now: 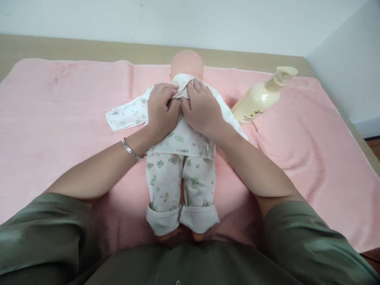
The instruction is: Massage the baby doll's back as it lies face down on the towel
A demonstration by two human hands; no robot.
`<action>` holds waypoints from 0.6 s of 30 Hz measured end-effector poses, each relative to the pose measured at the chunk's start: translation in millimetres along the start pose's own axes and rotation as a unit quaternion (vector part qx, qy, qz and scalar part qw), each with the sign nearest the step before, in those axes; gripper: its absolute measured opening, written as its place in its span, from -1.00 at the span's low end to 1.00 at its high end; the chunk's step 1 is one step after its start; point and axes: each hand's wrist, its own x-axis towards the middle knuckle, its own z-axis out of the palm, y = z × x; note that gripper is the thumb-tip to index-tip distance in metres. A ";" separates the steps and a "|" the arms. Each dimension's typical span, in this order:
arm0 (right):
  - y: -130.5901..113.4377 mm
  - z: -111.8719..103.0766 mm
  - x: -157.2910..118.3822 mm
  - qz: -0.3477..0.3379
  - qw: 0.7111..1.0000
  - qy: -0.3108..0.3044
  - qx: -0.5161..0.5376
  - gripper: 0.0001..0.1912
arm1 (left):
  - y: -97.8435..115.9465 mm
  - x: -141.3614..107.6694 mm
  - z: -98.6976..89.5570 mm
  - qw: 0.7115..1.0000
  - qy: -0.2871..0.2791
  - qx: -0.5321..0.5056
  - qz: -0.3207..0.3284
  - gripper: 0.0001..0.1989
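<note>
A baby doll [187, 63] lies on a pink blanket, its bald head away from me and its face not visible. It wears a white printed shirt [190, 138] and matching trousers [166, 178] with turned-up cuffs. Near the neck, my left hand [163, 107] pinches the shirt's collar edge, thumb and fingers together. Just beside it, my right hand [202, 107] grips the other side of the collar, where the cloth is folded over. One shirt sleeve stretches out to the left; the other slants down beyond my right wrist.
A pale yellow pump bottle [258, 99] leans at the right of the doll. The pink blanket [74, 99] covers most of the wooden table [89, 49], with a white wall behind and another at the right.
</note>
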 end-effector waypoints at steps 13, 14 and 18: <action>-13.8 3.1 -20.9 -0.016 0.999 0.025 -0.041 -0.42 | -5.2 5.2 1.2 0.999 -0.012 0.018 -0.050 -0.74; -9.1 5.9 -15.3 -0.016 0.999 0.027 -0.019 -0.41 | -4.5 5.1 1.1 0.998 -0.011 0.020 -0.052 -0.72; 9.4 18.2 5.8 -0.003 0.998 0.042 0.037 -0.34 | -1.4 5.0 1.0 0.997 -0.018 0.028 -0.072 -0.69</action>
